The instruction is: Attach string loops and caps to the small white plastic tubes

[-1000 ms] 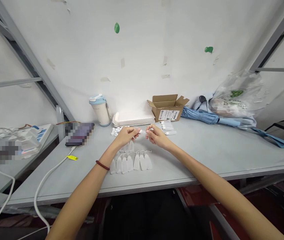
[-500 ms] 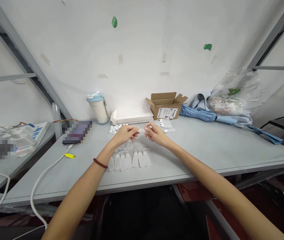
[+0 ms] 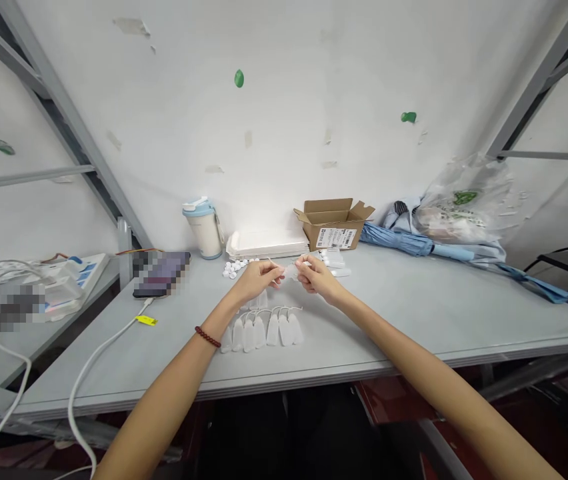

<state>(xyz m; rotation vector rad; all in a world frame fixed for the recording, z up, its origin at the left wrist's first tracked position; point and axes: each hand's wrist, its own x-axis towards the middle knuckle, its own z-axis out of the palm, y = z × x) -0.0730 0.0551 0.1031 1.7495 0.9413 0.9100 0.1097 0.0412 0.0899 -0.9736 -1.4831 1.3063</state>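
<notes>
Between my two hands, over the middle of the table, is a small translucent white tag-like piece (image 3: pixel 291 272). My left hand (image 3: pixel 258 280), with a beaded bracelet at the wrist, pinches at its left side. On its right side the fingers of my right hand (image 3: pixel 318 277) are pinched around it. Fingers hide part of the piece. Below the hands, several similar translucent tags (image 3: pixel 273 330) with thin white cords lie in a row. Small round white parts (image 3: pixel 234 268) are heaped behind my left hand. More clear and white pieces (image 3: pixel 338 260) lie beyond my right hand.
A stack of flat white sheets or trays (image 3: pixel 267 245) stands against the wall, beside an open cardboard box (image 3: pixel 337 233). A cup (image 3: pixel 203 230), a phone (image 3: pixel 161 273) and its cable (image 3: pixel 99 353) are left. A folded blue umbrella (image 3: pixel 399 240) and a plastic bag (image 3: pixel 464 207) are right.
The whole view has tilted up slightly, so the table appears lower. The translucent piece shows more between my hands, and both hands keep their pinch.
</notes>
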